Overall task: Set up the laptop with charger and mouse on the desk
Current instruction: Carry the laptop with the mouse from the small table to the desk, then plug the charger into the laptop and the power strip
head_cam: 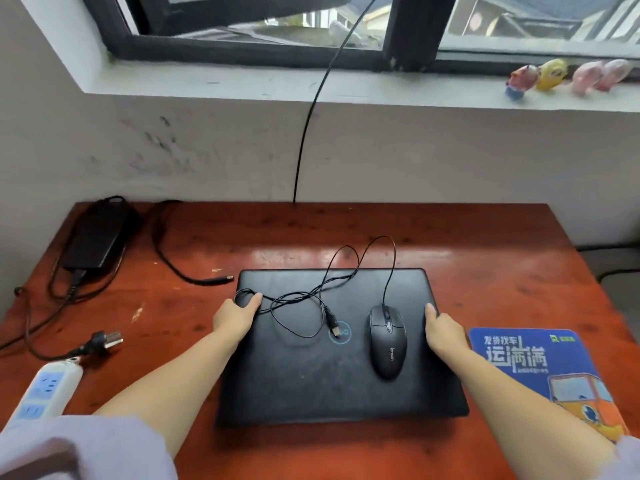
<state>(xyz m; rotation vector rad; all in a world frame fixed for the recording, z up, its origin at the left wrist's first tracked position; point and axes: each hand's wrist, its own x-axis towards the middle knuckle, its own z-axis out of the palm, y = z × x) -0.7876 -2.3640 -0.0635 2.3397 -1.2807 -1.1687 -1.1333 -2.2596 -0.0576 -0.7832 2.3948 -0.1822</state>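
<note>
A closed black laptop (pixel 311 375) lies flat in the middle of the red-brown desk (pixel 485 258). My left hand (pixel 235 315) grips its left edge and my right hand (pixel 443 329) grips its right edge. On the lid rests a black wired mouse (pixel 387 341); its thin cable (pixel 349 265) loops over the lid and ends in a USB plug (pixel 333 322). The black charger brick (pixel 95 237) sits at the far left, its barrel plug (pixel 221 280) just left of the laptop's back corner. The charger's mains plug (pixel 105 341) lies near a white power strip (pixel 41 389).
A blue printed mouse pad (pixel 540 368) lies right of the laptop. A black cable (pixel 311 109) runs down the wall from the window. Small toy figures (pixel 554 76) stand on the sill. Charger cords tangle along the desk's left edge.
</note>
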